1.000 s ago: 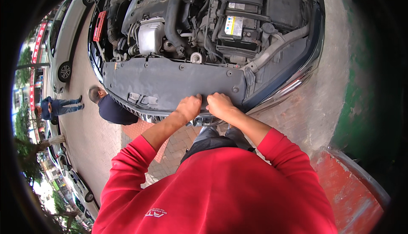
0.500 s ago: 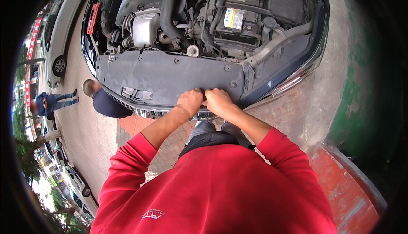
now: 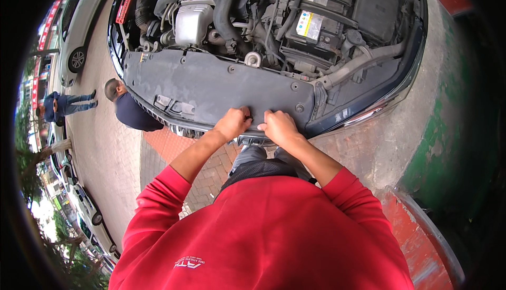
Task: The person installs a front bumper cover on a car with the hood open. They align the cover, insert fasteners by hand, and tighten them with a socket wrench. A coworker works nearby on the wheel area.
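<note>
A wide black plastic cover panel [image 3: 205, 79] spans the front of an open engine bay, just behind the car's grille. Over the panel's front edge, right of its middle, my left hand [image 3: 233, 123] is closed with fingers curled and thumb tucked in. My right hand [image 3: 279, 128] sits a short gap to its right, also closed, fingers bent down toward the same edge. What either set of fingertips holds, if anything, is too small or hidden. Round fasteners [image 3: 295, 86] dot the panel.
Behind the panel are a silver metal cover [image 3: 194, 24], a metal latch loop [image 3: 253, 59] and a battery [image 3: 316, 29]. A person in dark clothing [image 3: 137, 112] is low beside the grille at left; another person [image 3: 68, 105] stands farther off near parked cars. A red-painted ledge [image 3: 421, 237] lies at right.
My hands have moved apart, with the right one shifting rightward along the panel's front edge. The view has shifted slightly, so the car appears farther right and higher.
</note>
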`<state>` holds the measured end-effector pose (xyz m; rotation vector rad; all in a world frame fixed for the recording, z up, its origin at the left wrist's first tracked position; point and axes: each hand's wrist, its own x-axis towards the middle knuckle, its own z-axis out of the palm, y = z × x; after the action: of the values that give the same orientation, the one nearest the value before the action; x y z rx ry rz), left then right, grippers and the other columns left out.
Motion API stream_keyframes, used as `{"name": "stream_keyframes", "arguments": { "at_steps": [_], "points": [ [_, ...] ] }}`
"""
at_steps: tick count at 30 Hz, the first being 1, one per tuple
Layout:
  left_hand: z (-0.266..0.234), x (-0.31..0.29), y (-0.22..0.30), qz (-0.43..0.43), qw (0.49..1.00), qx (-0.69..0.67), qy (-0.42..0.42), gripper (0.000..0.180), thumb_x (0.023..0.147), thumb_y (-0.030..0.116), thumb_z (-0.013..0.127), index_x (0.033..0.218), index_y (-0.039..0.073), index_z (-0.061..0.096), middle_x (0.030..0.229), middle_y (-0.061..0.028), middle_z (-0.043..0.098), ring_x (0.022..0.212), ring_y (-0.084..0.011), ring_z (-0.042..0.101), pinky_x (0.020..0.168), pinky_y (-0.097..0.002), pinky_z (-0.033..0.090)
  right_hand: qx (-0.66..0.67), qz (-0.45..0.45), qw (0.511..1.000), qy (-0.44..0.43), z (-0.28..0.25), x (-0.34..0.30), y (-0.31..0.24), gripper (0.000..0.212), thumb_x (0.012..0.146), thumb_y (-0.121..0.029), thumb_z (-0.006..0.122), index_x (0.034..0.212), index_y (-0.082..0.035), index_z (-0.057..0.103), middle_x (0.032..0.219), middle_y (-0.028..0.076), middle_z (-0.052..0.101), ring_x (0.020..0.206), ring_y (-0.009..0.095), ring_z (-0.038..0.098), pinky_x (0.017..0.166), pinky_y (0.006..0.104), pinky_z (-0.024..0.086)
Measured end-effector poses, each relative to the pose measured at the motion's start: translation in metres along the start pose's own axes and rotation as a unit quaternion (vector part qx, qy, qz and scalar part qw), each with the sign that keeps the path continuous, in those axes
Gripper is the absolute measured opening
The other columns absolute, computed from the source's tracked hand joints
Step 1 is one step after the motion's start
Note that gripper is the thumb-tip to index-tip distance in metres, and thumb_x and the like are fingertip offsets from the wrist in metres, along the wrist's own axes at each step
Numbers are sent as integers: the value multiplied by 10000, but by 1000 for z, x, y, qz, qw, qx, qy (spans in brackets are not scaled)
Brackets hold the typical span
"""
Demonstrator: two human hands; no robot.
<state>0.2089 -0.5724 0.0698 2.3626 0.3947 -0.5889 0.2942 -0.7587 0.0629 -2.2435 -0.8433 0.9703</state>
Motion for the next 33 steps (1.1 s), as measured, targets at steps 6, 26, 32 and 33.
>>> {"name": "stream_keyframes", "arguments": {
  "at_steps": [6, 26, 32, 33],
  "points": [
    [14, -5, -7, 53, 995, -11, 85, 205, 838, 111, 707, 970, -26, 629, 768, -244, 666, 704, -429, 671, 634, -450, 536, 7, 17, 1000, 0, -5, 0, -6, 316, 889, -307, 761, 930, 4, 723, 858, 251, 717, 855, 444, 711, 786, 503, 565],
    [-16, 13, -1, 145, 981, 117, -42, 183, 879, 186, 638, 959, 22, 626, 841, -226, 710, 830, -446, 694, 721, -530, 564, -29, 181, 982, -36, -13, 41, -43, 477, 760, -369, 820, 1059, -2, 759, 1079, 282, 718, 1049, 426, 698, 923, 488, 569],
    [-16, 11, -8, 186, 976, 112, -34, 159, 875, 173, 630, 942, 29, 626, 824, -213, 709, 817, -438, 694, 708, -520, 563, -29, 216, 975, -54, -11, 51, -48, 530, 740, -354, 845, 1068, 49, 739, 1133, 306, 698, 1083, 433, 688, 923, 481, 568],
    [-18, 11, -10, 194, 974, 105, -41, 158, 871, 173, 631, 941, 31, 627, 824, -211, 709, 818, -436, 695, 712, -519, 562, -33, 217, 974, -52, -10, 52, -48, 512, 751, -342, 836, 1065, 50, 739, 1133, 309, 696, 1085, 436, 686, 924, 482, 566]
  ]
}}
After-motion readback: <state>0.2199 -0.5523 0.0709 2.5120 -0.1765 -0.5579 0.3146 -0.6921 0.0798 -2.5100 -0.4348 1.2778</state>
